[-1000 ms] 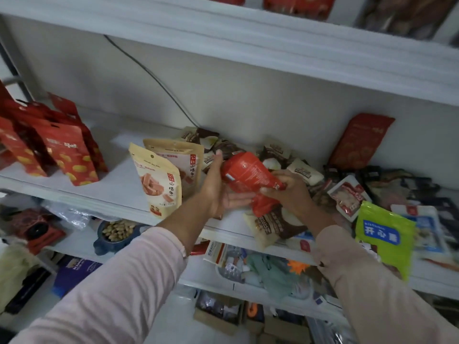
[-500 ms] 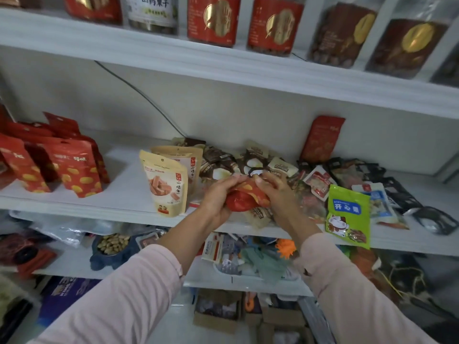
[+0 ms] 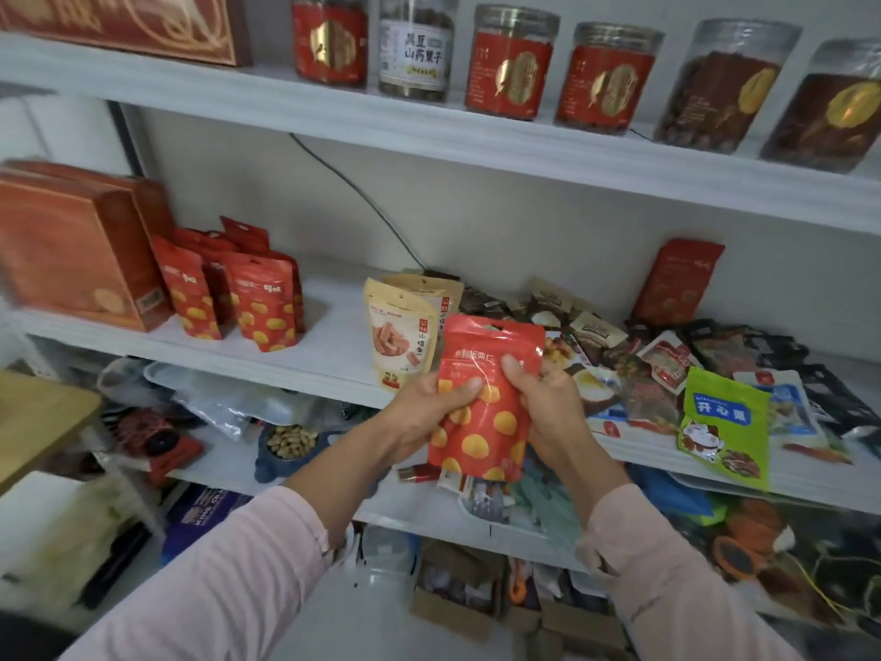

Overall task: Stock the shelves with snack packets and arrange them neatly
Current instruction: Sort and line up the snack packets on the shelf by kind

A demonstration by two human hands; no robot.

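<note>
A red spotted packet (image 3: 481,424) is held upright before the shelf (image 3: 329,336) — pinched at its sides in the grip of left hand (image 3: 424,412) and right hand (image 3: 553,412).

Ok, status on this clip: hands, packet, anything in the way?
Left hand and right hand both grip red spotted packet, upright before the middle shelf. Matching red packets stand far left. Beige pouches stand between.

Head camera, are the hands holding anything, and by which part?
The red plastic snack pouch with yellow dots. The left hand grips its left edge, the right hand its right edge, at mid-height.
</note>
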